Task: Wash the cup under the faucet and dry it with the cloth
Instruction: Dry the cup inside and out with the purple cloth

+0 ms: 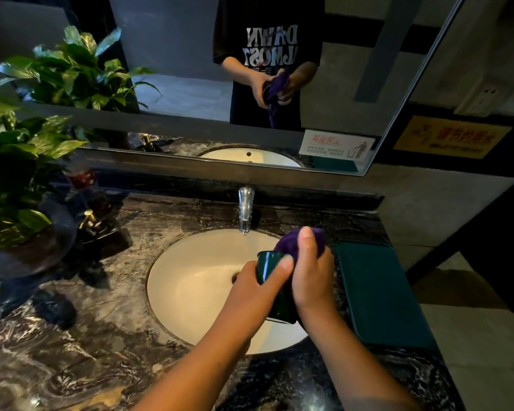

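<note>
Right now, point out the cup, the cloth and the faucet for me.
cup [266,265]: head view, on its dark green side wall just below the rim.
cloth [288,243]: head view, on the purple bunch at the cup's mouth.
faucet [246,207]: head view, on the shiny spout.

The black shirt [272,46] seen in the mirror [175,40] carries large pale print in two lines, reversed by the reflection: "DAWN" above "ALMOST". Smaller lines beneath are too fine to read. A white sticker [336,146] at the mirror's lower right corner bears a red brush-style heading in Chinese characters, small grey lines below it and a pictogram of a figure at a bin; none of its characters can be made out. On the wall [413,203] to the right, a yellow sign [451,137] has red characters, too blurred to read.
</note>
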Tool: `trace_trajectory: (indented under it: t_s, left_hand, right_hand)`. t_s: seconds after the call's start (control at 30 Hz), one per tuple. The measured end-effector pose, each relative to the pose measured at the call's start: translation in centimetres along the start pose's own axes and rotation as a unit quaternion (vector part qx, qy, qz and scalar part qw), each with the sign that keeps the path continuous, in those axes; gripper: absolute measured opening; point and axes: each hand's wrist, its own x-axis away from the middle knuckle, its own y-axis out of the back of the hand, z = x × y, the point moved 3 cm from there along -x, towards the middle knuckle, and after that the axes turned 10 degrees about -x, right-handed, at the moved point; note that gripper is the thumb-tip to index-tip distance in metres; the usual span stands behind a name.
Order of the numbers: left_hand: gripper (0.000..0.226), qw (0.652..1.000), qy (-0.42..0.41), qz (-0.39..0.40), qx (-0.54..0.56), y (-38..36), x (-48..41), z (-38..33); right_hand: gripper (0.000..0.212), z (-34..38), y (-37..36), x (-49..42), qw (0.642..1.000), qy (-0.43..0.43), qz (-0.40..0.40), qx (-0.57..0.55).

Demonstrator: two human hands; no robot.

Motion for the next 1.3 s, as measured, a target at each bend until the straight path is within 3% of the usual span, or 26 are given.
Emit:
trace_trajectory:
  t_s: [0.07,0.2,0.3,0.47,0.57,0.67,0.73,0.83,0.97,1.1,1.17,1.3]
  left_hand:
    - [0.042,1.0,0.002,-0.01,0.019,0.0,-0.1,0.1]
    - [0.05,0.992,0.019,0.004,0.126,0.5,-0.3,0.2]
    - [0.047,0.959,0.054,0.03,0.277,0.4,-0.4,0.6]
    - [0.044,0.958,0.055,0.058,0.275,0.1,-0.2,0.9]
    - [0.037,0.95,0.056,0.091,0.295,0.0,-0.1,0.9]
    - [0.041,0.927,0.08,0.125,0.345,-0.4,0.5,0.8]
    - [0.043,0.91,0.09,0.133,0.383,-0.7,0.5,0.8]
    - [0.049,0.882,0.108,0.106,0.446,-0.9,0.1,0.9]
    - [0.048,0.848,0.11,0.092,0.51,-1.4,-0.6,1.5]
    - [0.045,0.874,0.099,0.078,0.469,-0.9,-1.3,2.0]
    - [0.043,0.897,0.093,0.08,0.424,-0.5,-1.2,1.8]
    - [0.046,0.917,0.09,0.111,0.371,-0.8,-0.6,2.1]
  right_hand:
    - [0.052,-0.8,-0.1,0.4,0.987,-0.085,0.011,-0.137]
    - [0.045,-2.4,-0.5,2.2,0.966,-0.14,0.056,-0.209]
    - [0.061,-2.9,-1.0,3.8,0.97,-0.122,0.07,-0.197]
    - [0.06,-2.6,-0.7,3.4,0.992,-0.017,0.096,-0.084]
    - [0.047,-1.5,0.0,2.1,0.99,-0.029,0.054,-0.127]
    - [0.062,-0.2,0.7,0.7,0.986,-0.045,-0.002,-0.162]
    - [0.058,0.2,0.6,0.1,0.98,-0.061,-0.005,-0.188]
    - [0.05,-0.4,0.0,0.4,0.972,-0.071,0.036,-0.221]
    - [0.068,-1.9,-0.4,2.3,0.973,-0.088,0.123,-0.174]
    - [0.067,-2.3,-0.4,2.4,0.982,-0.075,0.153,-0.076]
    - [0.062,-2.0,-0.3,1.9,0.983,-0.068,0.151,-0.079]
    - [0.055,-0.9,0.5,0.6,0.991,-0.056,0.036,-0.116]
